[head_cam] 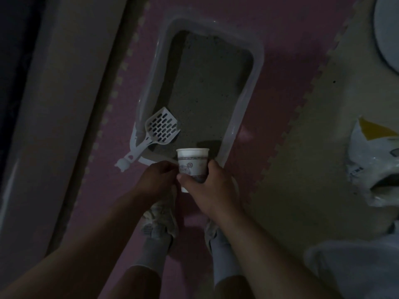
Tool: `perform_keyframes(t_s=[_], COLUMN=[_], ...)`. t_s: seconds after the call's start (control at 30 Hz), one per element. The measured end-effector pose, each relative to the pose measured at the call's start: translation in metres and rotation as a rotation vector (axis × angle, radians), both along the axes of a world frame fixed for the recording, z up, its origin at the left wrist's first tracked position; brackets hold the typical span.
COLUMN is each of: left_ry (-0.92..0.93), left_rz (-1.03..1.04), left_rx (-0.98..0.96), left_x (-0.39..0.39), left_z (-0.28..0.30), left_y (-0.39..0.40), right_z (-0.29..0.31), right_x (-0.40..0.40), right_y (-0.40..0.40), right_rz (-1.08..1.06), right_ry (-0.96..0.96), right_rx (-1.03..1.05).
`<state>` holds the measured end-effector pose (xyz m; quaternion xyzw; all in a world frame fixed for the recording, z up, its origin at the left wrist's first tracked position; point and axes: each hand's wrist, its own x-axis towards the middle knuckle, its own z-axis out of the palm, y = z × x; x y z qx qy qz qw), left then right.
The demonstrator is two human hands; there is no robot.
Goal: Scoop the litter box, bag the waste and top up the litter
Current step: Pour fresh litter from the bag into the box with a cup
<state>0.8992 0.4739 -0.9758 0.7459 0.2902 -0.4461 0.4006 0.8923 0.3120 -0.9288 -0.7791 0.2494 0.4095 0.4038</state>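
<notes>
On pink foam mat (280, 50), litter box (257, 67)

Both forearms reach forward — right hand (212, 186) curled in a grip, left hand (158, 176) loosely curled alongside.

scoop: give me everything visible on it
The scoop is white, plastic by the look, with a flat slotted head and raised side walls. Its narrow handle ends in a small shaped tab with a hole. It lies tilted at the near left corner of the litter box: head inside over the grey litter, handle across the rim and out over the pink mat. Neither hand touches it. No waste is visible on the head.
</notes>
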Motion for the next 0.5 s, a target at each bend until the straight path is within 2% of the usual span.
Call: perform_keyframes(t_s=[0.23, 0.4, 0.5], left_ry=[0.012, 0.013, 0.021], left_rz=[0.048, 0.094, 0.111], left_rx=[-0.016, -0.019, -0.041], left_x=[0.005, 0.006, 0.006], left_z=[0.000, -0.003, -0.006], left_y=[0.015, 0.022, 0.028], right_z=[-0.001, -0.006, -0.006], right_x=[0.005, 0.007, 0.012], right_y=[0.010, 0.012, 0.016], right_rz=[0.082, -0.057, -0.059], right_ry=[0.046, 0.078, 0.085], right_rx=[-0.001, 0.014, 0.006])
